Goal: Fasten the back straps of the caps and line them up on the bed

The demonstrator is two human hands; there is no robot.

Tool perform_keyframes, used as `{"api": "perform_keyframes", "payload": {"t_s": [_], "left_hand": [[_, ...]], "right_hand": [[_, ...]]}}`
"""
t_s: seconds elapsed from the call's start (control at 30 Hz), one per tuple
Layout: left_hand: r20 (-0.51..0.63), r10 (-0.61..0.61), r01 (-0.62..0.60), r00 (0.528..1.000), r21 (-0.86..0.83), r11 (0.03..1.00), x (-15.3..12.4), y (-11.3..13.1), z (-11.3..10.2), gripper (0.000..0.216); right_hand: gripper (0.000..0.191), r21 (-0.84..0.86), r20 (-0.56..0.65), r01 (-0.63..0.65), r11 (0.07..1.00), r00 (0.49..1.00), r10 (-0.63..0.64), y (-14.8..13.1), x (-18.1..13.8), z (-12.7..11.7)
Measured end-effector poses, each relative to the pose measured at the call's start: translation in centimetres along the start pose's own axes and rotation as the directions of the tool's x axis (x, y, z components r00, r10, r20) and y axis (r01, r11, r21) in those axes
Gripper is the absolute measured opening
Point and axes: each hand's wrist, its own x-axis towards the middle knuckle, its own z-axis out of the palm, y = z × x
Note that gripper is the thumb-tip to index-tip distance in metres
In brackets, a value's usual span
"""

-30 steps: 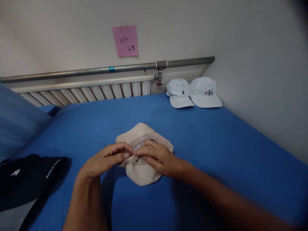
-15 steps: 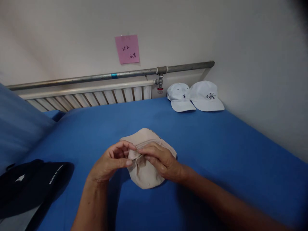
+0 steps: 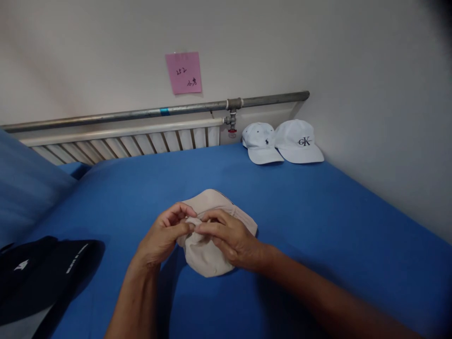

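Observation:
A beige cap (image 3: pixel 205 256) lies on the blue bed sheet (image 3: pixel 318 212) in front of me, its brim pointing away. My left hand (image 3: pixel 162 233) pinches the cap's back edge with curled fingers. My right hand (image 3: pixel 229 238) rests on the cap from the right, fingers pressed on the same fabric fold. The two hands meet fingertip to fingertip over the middle of the cap, and they hide its strap area.
Two white caps (image 3: pixel 262 142) (image 3: pixel 298 141) sit side by side at the far right corner by the wall. Dark caps (image 3: pixel 38 268) lie at the lower left. A radiator (image 3: pixel 127 141) and pipe (image 3: pixel 197 106) run along the back wall under a pink note (image 3: pixel 183 72).
Both hands have kept hold of the beige cap and shifted their fingers on its back edge, bunching the fabric closer together. The view has tilted slightly.

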Motion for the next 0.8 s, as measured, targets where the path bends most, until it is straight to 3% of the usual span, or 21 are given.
{"api": "perform_keyframes", "payload": {"t_s": [0.2,0.4,0.5,0.67,0.8], "left_hand": [[0.011,-0.032,0.032,0.999,0.015,0.999,-0.1,-0.1,-0.1,0.018],[0.029,-0.068,0.067,0.997,0.033,0.997,0.1,-0.2,-0.4,0.018],[0.015,-0.095,0.095,0.995,0.024,0.995,0.2,-0.2,-0.5,0.020],[-0.003,-0.133,0.133,0.991,0.022,0.991,0.2,-0.2,-0.6,0.022],[-0.016,-0.131,0.132,0.991,0.021,0.991,0.2,-0.3,-0.5,0.022]], "right_hand": [[0.008,0.190,0.008,-0.178,0.966,0.984,0.180,-0.7,0.4,-0.4],[0.002,0.317,0.017,-0.249,0.915,0.966,0.257,-0.4,0.6,-0.6],[0.004,0.273,-0.038,-0.272,0.923,0.955,0.293,-0.3,0.6,-0.2],[0.010,0.077,-0.187,-0.200,0.977,0.959,0.212,-0.4,0.4,0.5],[0.011,0.025,-0.228,-0.207,0.978,0.951,0.207,-0.5,0.4,0.8]]}}
